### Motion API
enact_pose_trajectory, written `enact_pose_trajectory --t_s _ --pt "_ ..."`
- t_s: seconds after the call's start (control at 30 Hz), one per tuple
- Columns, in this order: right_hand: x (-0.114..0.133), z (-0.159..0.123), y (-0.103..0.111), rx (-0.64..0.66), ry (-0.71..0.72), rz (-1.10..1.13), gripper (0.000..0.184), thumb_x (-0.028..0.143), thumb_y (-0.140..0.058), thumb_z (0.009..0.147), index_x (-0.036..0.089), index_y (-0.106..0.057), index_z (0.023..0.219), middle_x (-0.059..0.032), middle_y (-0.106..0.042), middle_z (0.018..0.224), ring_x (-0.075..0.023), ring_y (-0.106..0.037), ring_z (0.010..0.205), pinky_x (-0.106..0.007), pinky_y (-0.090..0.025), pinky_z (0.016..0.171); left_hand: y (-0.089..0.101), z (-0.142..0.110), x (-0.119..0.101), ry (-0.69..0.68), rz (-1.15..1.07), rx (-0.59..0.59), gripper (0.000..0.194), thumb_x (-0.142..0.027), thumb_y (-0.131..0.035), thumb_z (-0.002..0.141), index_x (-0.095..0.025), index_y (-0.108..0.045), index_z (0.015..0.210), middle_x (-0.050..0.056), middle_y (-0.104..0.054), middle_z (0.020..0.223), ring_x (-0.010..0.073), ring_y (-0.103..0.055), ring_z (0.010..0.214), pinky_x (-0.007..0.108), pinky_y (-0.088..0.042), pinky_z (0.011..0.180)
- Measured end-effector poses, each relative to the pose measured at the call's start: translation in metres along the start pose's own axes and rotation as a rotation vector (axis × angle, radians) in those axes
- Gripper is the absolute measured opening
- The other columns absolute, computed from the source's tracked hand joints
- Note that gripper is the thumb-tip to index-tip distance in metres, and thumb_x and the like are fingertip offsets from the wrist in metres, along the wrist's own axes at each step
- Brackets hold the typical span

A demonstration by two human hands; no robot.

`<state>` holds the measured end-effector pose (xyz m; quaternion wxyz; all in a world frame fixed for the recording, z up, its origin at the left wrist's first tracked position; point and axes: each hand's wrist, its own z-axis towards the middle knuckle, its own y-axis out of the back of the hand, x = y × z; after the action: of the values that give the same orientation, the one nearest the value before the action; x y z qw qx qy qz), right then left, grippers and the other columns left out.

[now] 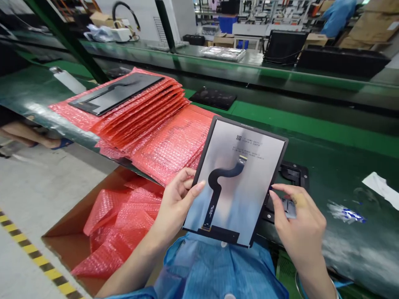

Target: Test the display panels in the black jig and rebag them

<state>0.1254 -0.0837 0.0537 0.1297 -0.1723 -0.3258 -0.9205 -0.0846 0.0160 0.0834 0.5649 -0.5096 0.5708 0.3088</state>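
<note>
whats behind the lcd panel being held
Beyond the LCD panel, part of a black frame shows to the right and a red bubble-wrap pouch to the left. Whatever lies directly behind the panel is covered and can't be seen.

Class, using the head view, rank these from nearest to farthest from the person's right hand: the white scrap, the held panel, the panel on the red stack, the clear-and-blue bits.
1. Held panel: its right edge meets the right hand.
2. Clear-and-blue bits: right of the hand.
3. White scrap: farther right.
4. Panel on the red stack: far left.
</note>
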Motion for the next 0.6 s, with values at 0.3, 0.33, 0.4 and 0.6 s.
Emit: enact_pose_trajectory --t_s 0.3,0.33,0.4,0.6 --pt "-0.018 -0.006 -0.010 0.134 -0.127 0.020 0.017 0.018 -0.043 0.107 0.019 -0.056 0.095 -0.0004 -0.064 0.089 -0.0162 -0.060 0.073 -0.029 -0.045 0.065 -0.004 0.004 0.011 -0.005 0.114 -0.027 0.040 -0.044 -0.083 0.074 -0.022 -0.054 0.088 -0.005 -0.069 0.065 0.0098 -0.060 0.045 0.015 -0.046 0.041" --pt "-0.018 -0.006 -0.011 0.121 -0.129 0.005 0.016 0.018 -0.043 0.107 0.018 -0.057 0.098 -0.0011 -0.064 0.091 -0.0163 -0.061 0.076 -0.028 -0.045 0.065 -0.005 0.005 0.011 -0.009 0.127 -0.024 0.039 -0.044 -0.083 0.074 -0.022 -0.054 0.088 -0.004 -0.069 0.065 0.0108 -0.061 0.046 0.016 -0.047 0.042" --pt "-0.019 -0.006 -0.010 0.094 -0.123 -0.030 0.015 0.018 -0.043 0.107 0.017 -0.057 0.102 -0.0020 -0.065 0.093 -0.0164 -0.061 0.079 -0.028 -0.046 0.067 -0.009 0.005 0.010 -0.020 0.140 -0.030 0.037 -0.043 -0.084 0.074 -0.023 -0.056 0.086 -0.004 -0.070 0.066 0.0118 -0.063 0.048 0.017 -0.050 0.043" --pt "-0.023 -0.005 -0.010 0.094 -0.140 -0.070 0.019 0.015 -0.045 0.104 0.019 -0.056 0.090 0.0004 -0.062 0.082 -0.0155 -0.057 0.066 -0.028 -0.041 0.060 -0.025 0.000 0.006 -0.021 0.166 -0.083 0.035 -0.043 -0.084 0.072 -0.023 -0.058 0.084 -0.005 -0.069 0.066 0.0103 -0.059 0.048 0.016 -0.048 0.043"
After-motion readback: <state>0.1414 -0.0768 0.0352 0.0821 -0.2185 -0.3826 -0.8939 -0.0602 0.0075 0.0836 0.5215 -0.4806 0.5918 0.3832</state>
